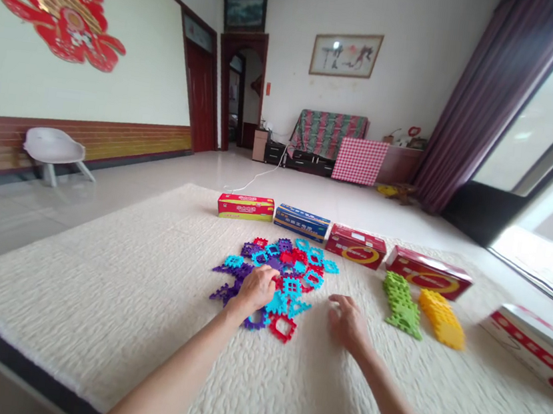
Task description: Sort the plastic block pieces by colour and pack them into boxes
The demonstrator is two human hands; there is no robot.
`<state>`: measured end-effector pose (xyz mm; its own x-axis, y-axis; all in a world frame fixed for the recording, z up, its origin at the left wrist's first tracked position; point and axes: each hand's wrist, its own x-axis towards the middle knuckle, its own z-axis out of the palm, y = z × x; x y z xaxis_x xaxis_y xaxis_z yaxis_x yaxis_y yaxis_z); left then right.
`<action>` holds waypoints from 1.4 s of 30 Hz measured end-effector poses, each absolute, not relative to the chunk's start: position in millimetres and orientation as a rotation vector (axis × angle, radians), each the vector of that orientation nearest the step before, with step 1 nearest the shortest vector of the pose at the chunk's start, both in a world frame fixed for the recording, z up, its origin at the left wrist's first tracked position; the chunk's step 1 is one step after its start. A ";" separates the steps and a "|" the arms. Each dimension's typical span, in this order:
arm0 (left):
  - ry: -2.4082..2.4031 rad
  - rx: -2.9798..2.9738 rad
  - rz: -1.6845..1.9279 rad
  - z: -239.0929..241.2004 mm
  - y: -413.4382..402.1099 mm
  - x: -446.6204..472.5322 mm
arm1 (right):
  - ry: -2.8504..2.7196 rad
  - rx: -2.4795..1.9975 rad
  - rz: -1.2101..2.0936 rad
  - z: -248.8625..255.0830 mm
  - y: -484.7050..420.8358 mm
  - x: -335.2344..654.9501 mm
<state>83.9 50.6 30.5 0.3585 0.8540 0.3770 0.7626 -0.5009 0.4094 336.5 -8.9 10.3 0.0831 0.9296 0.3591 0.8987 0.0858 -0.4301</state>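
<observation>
A loose pile of flat plastic building tiles (294, 266), purple, cyan and red, lies on a cream quilted mat (144, 298). My left hand (257, 288) rests on the near left of the pile, fingers curled down onto the tiles; what it grips is hidden. My right hand (347, 320) lies on the bare mat just right of the pile, fingers bent and apart, holding nothing. A red tile (282, 327) sits between the two hands. To the right lie a row of green tiles (400, 305) and a row of yellow tiles (442, 319).
Several long cardboard boxes line the mat's far edge: a red-yellow box (245, 207), a blue box (301, 222), two red boxes (356, 246) (428, 273), and another box at the right (536, 350). A white chair (54, 151) stands by the left wall. A window is on the right.
</observation>
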 end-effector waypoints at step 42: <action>2.125 2.034 0.817 74.2 222.5 69.7 | -1.838 -1.703 0.057 60.4 152.5 315.8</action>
